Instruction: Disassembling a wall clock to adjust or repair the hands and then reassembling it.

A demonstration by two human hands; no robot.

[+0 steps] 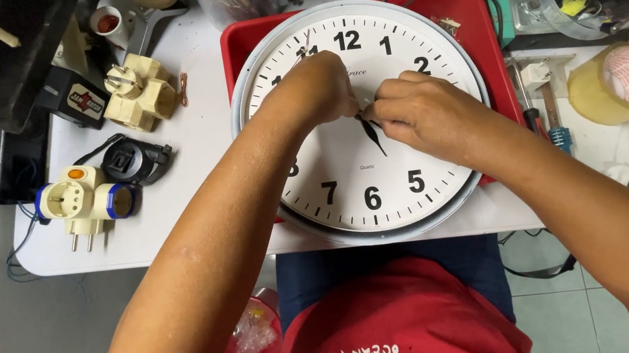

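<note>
White wall clock [369,185] lies face-up, cover off; left hand [314,86] and right hand [420,112] both pinch black hands [370,129] at clock centre, not seated yet.

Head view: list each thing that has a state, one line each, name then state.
Wall clock: lying face up on the red tray.
Black clock hand: pinched at the centre by both hands.
Left hand: fingertips closed at the hub.
Right hand: fingertips closed at the hub.
Tape roll: lying flat.
</note>
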